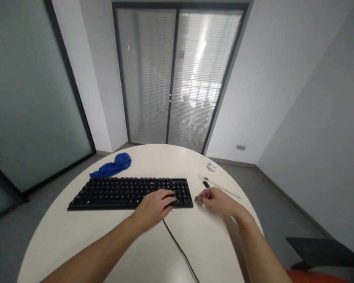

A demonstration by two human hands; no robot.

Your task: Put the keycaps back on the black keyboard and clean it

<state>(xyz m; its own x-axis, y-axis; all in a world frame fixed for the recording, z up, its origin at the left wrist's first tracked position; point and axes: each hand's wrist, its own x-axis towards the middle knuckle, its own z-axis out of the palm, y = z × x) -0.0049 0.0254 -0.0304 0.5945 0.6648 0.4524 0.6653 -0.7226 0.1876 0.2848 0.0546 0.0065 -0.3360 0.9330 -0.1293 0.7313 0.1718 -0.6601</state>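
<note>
A black keyboard lies flat on the round table, its near edge towards me. My left hand rests over its right part, fingers apart on the keys near the number pad. Just right of the keyboard, my right hand is closed in a pinch on a small dark piece, low over the tabletop. The piece is too small to name. Beyond that hand lie a thin light stick with a dark tip and a short white tool with a black end, partly hidden by my fingers.
A crumpled blue cloth lies behind the keyboard's left end. Small white items sit near the table's far right edge. A black cable runs towards me over the white table. A dark chair part stands at right.
</note>
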